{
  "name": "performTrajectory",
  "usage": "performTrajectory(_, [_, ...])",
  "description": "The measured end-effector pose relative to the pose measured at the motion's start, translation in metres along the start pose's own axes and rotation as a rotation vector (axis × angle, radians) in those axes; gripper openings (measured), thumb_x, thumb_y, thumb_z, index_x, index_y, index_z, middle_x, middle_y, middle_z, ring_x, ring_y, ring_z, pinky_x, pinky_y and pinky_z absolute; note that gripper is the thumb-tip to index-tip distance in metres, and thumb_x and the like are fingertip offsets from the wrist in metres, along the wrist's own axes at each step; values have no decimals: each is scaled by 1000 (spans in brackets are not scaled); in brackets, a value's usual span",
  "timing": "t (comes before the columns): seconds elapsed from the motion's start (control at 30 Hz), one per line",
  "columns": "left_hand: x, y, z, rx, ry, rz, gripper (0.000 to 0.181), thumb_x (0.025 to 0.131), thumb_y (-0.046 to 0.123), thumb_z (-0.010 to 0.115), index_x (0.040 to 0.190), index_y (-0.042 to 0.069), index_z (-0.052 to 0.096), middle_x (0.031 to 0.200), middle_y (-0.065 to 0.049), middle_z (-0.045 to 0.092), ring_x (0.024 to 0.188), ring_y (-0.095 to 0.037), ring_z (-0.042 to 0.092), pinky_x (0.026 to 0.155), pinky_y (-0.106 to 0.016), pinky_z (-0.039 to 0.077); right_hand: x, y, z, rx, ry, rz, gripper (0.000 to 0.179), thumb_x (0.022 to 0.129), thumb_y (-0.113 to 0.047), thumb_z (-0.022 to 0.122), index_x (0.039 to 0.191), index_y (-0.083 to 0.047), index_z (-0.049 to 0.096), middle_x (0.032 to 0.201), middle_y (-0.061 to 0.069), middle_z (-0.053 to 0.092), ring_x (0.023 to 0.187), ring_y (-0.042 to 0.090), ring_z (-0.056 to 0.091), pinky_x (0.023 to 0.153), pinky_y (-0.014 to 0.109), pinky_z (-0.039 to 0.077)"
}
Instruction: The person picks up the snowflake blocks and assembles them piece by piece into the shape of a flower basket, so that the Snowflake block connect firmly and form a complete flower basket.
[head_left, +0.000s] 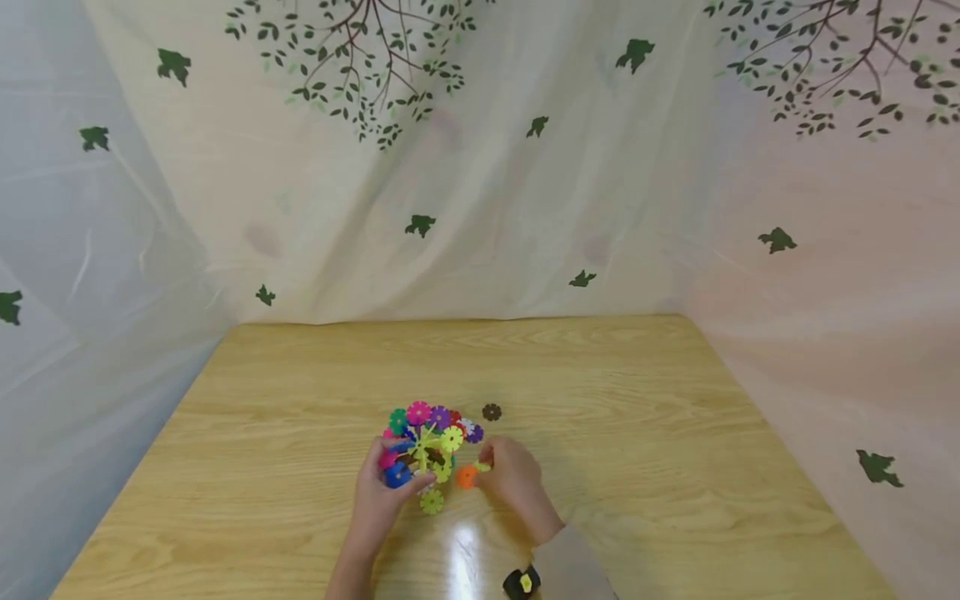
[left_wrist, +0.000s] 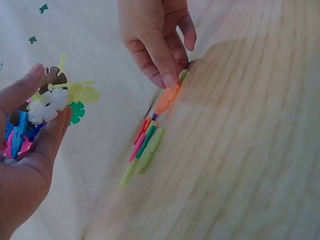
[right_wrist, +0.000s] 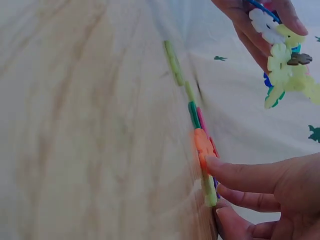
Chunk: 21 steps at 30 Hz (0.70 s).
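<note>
My left hand [head_left: 381, 493] grips a cluster of interlocked flower-shaped plastic discs [head_left: 422, 446] in blue, pink, yellow, white and brown, raised off the table in the left wrist view. Some discs of the cluster are hidden by the fingers. The right hand [head_left: 516, 479] is low over the table with its fingertips at an orange flower disc [head_left: 466, 477]. In the right wrist view a fingertip touches that orange disc [right_wrist: 202, 145], while the other fingers stay apart from it. A yellow disc [right_wrist: 209, 194] lies right beside these fingertips.
On the wooden table [head_left: 637, 433], a brown disc [head_left: 491, 412] lies beyond the right hand. A yellow-green disc [head_left: 432, 501] is nearer me. Purple discs [head_left: 475, 433] and others lie around the cluster. A patterned curtain [head_left: 487, 192] hangs behind the table.
</note>
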<state>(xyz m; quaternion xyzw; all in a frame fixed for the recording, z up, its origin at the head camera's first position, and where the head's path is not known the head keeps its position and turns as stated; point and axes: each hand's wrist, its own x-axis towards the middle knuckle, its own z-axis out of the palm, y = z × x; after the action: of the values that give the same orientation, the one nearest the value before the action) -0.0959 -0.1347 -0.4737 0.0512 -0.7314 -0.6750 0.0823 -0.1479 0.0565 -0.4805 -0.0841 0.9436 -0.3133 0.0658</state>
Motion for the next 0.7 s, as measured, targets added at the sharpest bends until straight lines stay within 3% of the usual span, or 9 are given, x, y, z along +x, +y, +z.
performTrajectory(0.13, [0, 1, 0, 18, 11, -10, 54, 69, 1, 83, 114, 2, 52, 118, -18, 61, 93, -6, 59, 82, -17, 54, 4, 9, -5, 23, 13, 27, 30, 70, -17, 83, 91, -8, 65, 81, 1, 61, 72, 14, 53, 60, 26, 44])
performTrajectory(0.33, [-2, 2, 0, 39, 9, -14, 55, 69, 3, 84, 115, 3, 53, 121, -15, 60, 98, -3, 56, 87, -15, 50, 3, 16, -14, 65, 25, 40, 24, 71, -13, 81, 88, -7, 66, 80, 2, 62, 72, 14, 52, 61, 25, 43])
performTrajectory(0.7, [-3, 1, 1, -13, -36, -4, 55, 70, -3, 80, 117, -2, 52, 121, -15, 59, 99, 3, 57, 89, -12, 49, 3, 24, -22, 165, 25, 67, 23, 75, -18, 82, 78, -8, 62, 73, 2, 58, 65, 14, 48, 56, 22, 39])
